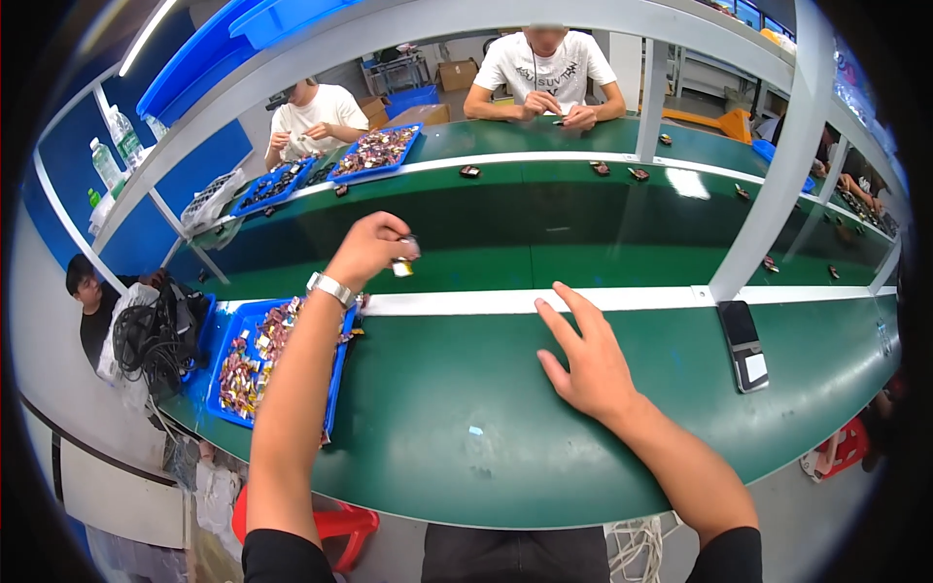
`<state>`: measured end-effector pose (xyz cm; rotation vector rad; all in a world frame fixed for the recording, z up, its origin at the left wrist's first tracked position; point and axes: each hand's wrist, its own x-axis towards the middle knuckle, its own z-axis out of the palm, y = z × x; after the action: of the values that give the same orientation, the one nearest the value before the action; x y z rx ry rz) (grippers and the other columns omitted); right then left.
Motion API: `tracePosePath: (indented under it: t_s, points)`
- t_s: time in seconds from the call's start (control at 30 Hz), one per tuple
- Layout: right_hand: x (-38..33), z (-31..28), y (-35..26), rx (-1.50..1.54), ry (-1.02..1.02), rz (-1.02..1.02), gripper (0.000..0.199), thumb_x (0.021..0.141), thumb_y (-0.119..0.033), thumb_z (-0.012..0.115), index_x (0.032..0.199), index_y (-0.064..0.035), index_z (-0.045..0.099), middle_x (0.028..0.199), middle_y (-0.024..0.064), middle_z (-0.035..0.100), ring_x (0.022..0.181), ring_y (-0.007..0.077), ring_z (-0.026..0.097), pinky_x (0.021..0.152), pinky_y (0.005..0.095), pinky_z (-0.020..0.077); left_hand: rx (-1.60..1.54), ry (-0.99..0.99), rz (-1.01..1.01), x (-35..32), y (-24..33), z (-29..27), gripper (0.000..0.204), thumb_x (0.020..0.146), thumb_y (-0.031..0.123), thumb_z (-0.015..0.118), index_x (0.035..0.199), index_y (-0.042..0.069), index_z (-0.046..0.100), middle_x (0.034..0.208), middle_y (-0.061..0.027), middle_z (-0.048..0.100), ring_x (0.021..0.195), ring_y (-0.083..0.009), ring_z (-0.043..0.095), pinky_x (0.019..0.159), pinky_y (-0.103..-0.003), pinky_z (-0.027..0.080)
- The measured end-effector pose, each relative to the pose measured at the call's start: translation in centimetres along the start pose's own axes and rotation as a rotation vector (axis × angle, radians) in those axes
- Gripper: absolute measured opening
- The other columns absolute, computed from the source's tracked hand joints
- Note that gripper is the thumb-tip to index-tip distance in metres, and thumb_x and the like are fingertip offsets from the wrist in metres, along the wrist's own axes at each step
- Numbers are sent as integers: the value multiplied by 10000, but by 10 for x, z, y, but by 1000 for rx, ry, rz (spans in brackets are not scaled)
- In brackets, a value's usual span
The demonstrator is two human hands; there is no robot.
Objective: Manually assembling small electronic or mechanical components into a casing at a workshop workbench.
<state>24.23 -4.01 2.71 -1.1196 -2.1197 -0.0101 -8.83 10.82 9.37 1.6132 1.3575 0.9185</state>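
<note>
My left hand (367, 251), with a metal watch on its wrist, is raised over the far side of the white rail. Its fingers are closed on a small electronic part (403, 264) with a white and yellow end; the grip hides the rest of it. Under my left forearm stands a blue tray (342, 374) full of similar small parts (255, 364) in dark red, yellow and white. My right hand (595, 367) holds nothing, its fingers spread low over the green table (544, 437) just nearer than the rail.
A white rail (466, 301) crosses the table; a grey post (773, 165) rises at the right. Beside it lies a black and grey handheld device (743, 345). Beyond the rail, single parts (470, 172) lie spread out. Two people work opposite, near another filled blue tray (377, 153).
</note>
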Motion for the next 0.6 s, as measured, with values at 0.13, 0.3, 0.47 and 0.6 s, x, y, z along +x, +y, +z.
tracePosePath:
  t_s: [0.13,0.3,0.47,0.6]
  points:
    - [7,4,0,316,-11,172,538,858,-105,716,1355,-37,523,1307,159,562,1121,326,601,927,404,518,-445,-175,1,-57,3,88,285,906,35,687,1185,5,639,1001,-83,717,912,-161,696,782,-293,553]
    - [19,10,-24,369,8,183,488,861,-133,733,1312,-68,559,1183,114,594,921,261,637,762,368,545,-492,-162,-60,-93,-6,136,167,936,63,674,1095,17,664,1010,-68,701,929,-139,665,788,-271,534]
    - [18,28,-24,362,52,231,363,834,-126,756,1169,-77,627,1061,84,601,884,252,650,754,378,550,-638,-117,-127,-100,-13,144,205,952,44,636,1153,17,606,1057,-79,681,970,-163,671,881,-337,579]
    - [13,29,-21,223,63,94,296,805,-70,748,1089,-104,671,1051,57,605,904,238,658,725,376,563,-722,-195,-170,-102,-16,141,243,980,57,580,1218,8,567,1106,-101,665,1025,-196,668,953,-393,574]
